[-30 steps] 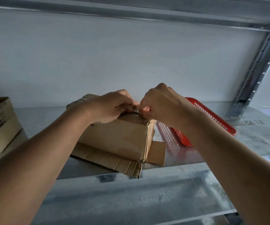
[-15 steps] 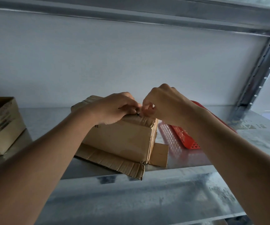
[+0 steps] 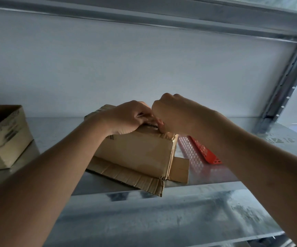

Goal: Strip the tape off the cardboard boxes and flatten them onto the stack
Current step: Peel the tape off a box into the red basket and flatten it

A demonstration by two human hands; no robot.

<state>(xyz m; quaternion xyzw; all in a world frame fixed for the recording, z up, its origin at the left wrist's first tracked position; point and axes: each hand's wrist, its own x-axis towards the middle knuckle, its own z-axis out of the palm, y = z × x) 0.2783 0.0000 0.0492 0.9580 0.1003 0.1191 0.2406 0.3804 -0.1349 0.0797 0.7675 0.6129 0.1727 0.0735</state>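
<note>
Your left hand point(image 3: 128, 118) lies knuckles-up on the top of the box point(image 3: 137, 152), its fingers curled down onto the upper edge, where they seem to pinch at something on the seam; whether that is tape you cannot tell, since the fingertips hide it. Your right hand point(image 3: 169, 113) is just beside it, touching it at the fingertips, fingers curled tight and pinching at the same spot on the box's top edge. The box sits directly under both hands, closed, tilted a little, with a glossy strip running down its right corner just below your right hand. Under the box, nearer to you than your hands, a flattened sheet of cardboard point(image 3: 126, 177) lies on the metal shelf point(image 3: 206, 177), its crumpled corner reaching over the shelf's front lip, and a small flap point(image 3: 179, 169) sticks out below your right wrist. Right of your right hand, partly behind your forearm, a red perforated tray point(image 3: 204, 154) rests on the shelf. Well to the left of your left hand an open box point(image 3: 5, 136) stands on the same shelf. Behind both hands is a pale wall point(image 3: 144, 68); up to the right a perforated steel post point(image 3: 285, 86) meets the beam above.
</note>
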